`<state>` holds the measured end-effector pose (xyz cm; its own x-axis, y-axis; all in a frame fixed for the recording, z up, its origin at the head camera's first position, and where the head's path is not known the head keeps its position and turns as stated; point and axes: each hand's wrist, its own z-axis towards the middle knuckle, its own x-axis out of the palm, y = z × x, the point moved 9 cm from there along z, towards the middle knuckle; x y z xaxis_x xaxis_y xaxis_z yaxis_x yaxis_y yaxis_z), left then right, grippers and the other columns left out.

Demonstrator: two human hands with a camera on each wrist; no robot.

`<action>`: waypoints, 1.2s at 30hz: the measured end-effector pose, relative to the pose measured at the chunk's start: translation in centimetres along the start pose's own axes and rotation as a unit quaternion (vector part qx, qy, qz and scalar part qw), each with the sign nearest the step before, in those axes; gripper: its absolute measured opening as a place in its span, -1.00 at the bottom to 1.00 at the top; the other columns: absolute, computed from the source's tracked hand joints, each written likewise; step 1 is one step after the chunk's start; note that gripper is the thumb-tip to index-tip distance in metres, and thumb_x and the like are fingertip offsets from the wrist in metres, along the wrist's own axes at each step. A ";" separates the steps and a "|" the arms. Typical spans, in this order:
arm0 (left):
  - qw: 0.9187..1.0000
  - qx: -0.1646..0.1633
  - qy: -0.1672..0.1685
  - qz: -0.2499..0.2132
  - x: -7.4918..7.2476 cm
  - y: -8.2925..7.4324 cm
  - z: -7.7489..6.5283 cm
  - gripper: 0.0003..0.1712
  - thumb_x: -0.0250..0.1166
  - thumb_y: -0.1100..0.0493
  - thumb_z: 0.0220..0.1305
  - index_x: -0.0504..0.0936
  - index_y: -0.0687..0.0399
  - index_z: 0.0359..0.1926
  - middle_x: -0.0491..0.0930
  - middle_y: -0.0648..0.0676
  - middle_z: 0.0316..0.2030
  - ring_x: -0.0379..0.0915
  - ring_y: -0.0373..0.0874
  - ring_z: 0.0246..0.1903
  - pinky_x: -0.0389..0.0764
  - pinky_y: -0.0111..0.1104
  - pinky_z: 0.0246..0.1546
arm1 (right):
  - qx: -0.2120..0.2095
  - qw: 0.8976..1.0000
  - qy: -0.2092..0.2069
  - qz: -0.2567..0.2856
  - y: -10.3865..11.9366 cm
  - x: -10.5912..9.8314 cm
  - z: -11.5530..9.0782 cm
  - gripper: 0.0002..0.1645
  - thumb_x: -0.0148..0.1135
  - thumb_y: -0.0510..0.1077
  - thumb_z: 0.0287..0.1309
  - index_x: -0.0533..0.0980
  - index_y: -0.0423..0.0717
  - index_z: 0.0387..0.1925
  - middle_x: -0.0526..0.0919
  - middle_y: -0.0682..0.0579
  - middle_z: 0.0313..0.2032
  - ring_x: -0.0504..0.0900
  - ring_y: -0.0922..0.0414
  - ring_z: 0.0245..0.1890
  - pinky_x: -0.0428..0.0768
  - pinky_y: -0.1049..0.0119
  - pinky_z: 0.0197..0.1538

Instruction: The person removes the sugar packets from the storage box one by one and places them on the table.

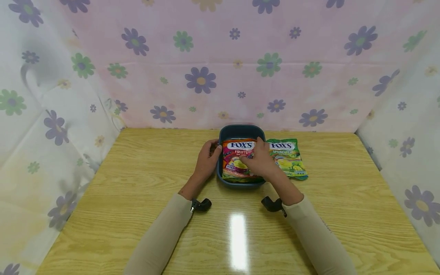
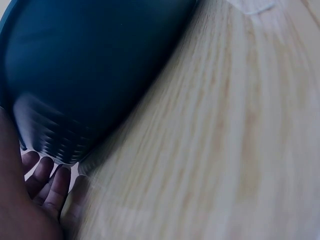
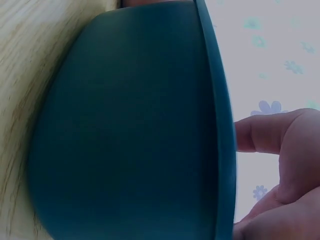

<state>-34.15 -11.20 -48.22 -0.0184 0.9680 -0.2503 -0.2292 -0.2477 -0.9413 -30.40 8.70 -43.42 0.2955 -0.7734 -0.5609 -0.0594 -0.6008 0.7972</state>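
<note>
A dark teal plastic bin (image 1: 241, 185) stands on the table, its side filling much of both wrist views. Inside lies a red Fox's Fruits candy bag (image 1: 235, 162), face up. My left hand (image 1: 206, 158) holds the bin's left side, thumb at the rim and fingers along the outer wall. In the left wrist view its curled fingers (image 2: 57, 187) are at the bin's ribbed end. Reaching over the right rim, my right hand (image 1: 262, 160) grips the red bag's right part, thumb across its front; its fingertips are hidden behind the rim (image 3: 227, 150) in the right wrist view.
A green Fox's Spring Tea candy bag (image 1: 287, 160) lies on the wooden table (image 1: 343, 198) against the bin's right side, partly covered by my right hand. A flowered cloth backdrop (image 1: 240, 103) rises right behind the bin. Pale cloth walls (image 1: 409, 152) flank the table.
</note>
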 end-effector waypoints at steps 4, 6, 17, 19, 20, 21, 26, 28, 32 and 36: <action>1.000 -0.001 -0.001 0.002 0.0 -0.1 0.0 -0.51 0.13 0.09 0.63 0.48 0.27 0.40 0.57 0.28 0.15 0.54 0.11 0.11 0.55 -0.05 0.22 | 0.014 1.000 -0.011 0.003 -0.2 -0.4 0.0 0.25 0.25 0.04 0.48 -0.41 -0.32 0.66 -0.33 -0.43 0.62 -0.04 -0.45 0.59 0.20 -0.36 0.51; 1.000 -0.003 -0.002 0.004 -0.1 -0.2 0.0 -0.51 0.13 0.08 0.63 0.48 0.26 0.40 0.57 0.28 0.15 0.54 0.10 0.11 0.55 -0.05 0.22 | 0.013 1.000 -0.017 0.003 -0.2 -0.6 0.0 0.25 0.27 0.03 0.47 -0.39 -0.35 0.66 -0.25 -0.44 0.62 0.04 -0.44 0.57 0.23 -0.34 0.50; 1.000 -0.003 -0.003 0.012 -0.1 -0.1 0.0 -0.52 0.13 0.08 0.64 0.49 0.26 0.38 0.57 0.27 0.13 0.53 0.09 0.08 0.54 -0.08 0.19 | 0.006 0.996 -0.019 0.083 -0.4 -0.3 0.1 -0.18 0.26 -0.11 0.50 0.06 -0.37 0.49 0.44 -0.37 0.27 0.61 -0.23 0.19 0.62 -0.10 0.27; 1.000 -0.004 -0.003 0.013 -0.1 0.0 0.0 -0.52 0.13 0.08 0.64 0.50 0.26 0.38 0.57 0.26 0.12 0.53 0.09 0.07 0.54 -0.09 0.18 | 0.007 0.994 -0.018 0.104 -0.5 -0.3 0.2 -0.14 0.27 -0.14 0.50 -0.01 -0.35 0.52 0.40 -0.38 0.29 0.59 -0.24 0.21 0.61 -0.11 0.28; 1.000 -0.005 -0.003 0.013 -0.1 0.0 0.0 -0.52 0.13 0.08 0.64 0.50 0.26 0.38 0.57 0.27 0.12 0.53 0.09 0.07 0.54 -0.09 0.18 | 0.007 0.994 -0.019 0.109 -0.6 -0.3 0.2 -0.12 0.27 -0.15 0.49 -0.04 -0.34 0.53 0.39 -0.38 0.29 0.59 -0.24 0.21 0.61 -0.11 0.28; 1.000 -0.005 -0.002 0.011 -0.1 0.0 -0.1 -0.52 0.13 0.07 0.64 0.50 0.26 0.39 0.56 0.27 0.12 0.53 0.11 0.07 0.53 -0.08 0.18 | 0.007 0.994 -0.020 0.111 -0.6 -0.3 0.1 -0.09 0.28 -0.15 0.49 -0.06 -0.33 0.54 0.39 -0.38 0.29 0.59 -0.25 0.22 0.61 -0.11 0.28; 1.000 -0.003 -0.002 0.009 -0.1 -0.3 -0.2 -0.52 0.14 0.06 0.64 0.50 0.25 0.38 0.57 0.27 0.12 0.53 0.11 0.07 0.53 -0.07 0.19 | 0.004 0.995 -0.021 0.099 -0.7 -0.3 0.1 -0.05 0.28 -0.15 0.49 -0.11 -0.31 0.55 0.38 -0.40 0.28 0.58 -0.27 0.21 0.59 -0.14 0.29; 1.000 -0.001 -0.001 0.011 -0.1 -0.4 -0.2 -0.52 0.13 0.07 0.64 0.50 0.25 0.38 0.57 0.27 0.11 0.53 0.10 0.06 0.54 -0.08 0.18 | 0.004 0.995 -0.021 0.099 -0.7 -0.2 0.2 -0.05 0.28 -0.16 0.49 -0.13 -0.31 0.55 0.37 -0.41 0.29 0.57 -0.29 0.23 0.57 -0.16 0.31; 1.000 -0.003 -0.001 0.016 -0.1 -0.4 -0.2 -0.52 0.12 0.06 0.64 0.50 0.26 0.38 0.57 0.26 0.11 0.52 0.09 0.06 0.54 -0.08 0.17 | 0.001 0.994 -0.019 0.112 -0.8 -0.1 0.4 -0.04 0.27 -0.23 0.48 -0.16 -0.29 0.56 0.34 -0.43 0.31 0.54 -0.31 0.25 0.55 -0.18 0.32; 1.000 -0.007 -0.001 0.022 -0.1 -0.2 -0.1 -0.52 0.13 0.04 0.64 0.51 0.23 0.38 0.58 0.24 0.10 0.52 0.07 0.04 0.54 -0.11 0.14 | -0.001 0.990 -0.014 0.142 -0.9 0.1 0.4 -0.03 0.25 -0.29 0.47 -0.19 -0.26 0.57 0.32 -0.43 0.33 0.53 -0.31 0.27 0.56 -0.17 0.31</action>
<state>-34.01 -11.22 -48.08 -0.0305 0.9564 -0.2905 -0.2145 -0.2902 -0.9326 -30.70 9.10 -44.29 0.2402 -0.9161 -0.3210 -0.1337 -0.3587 0.9238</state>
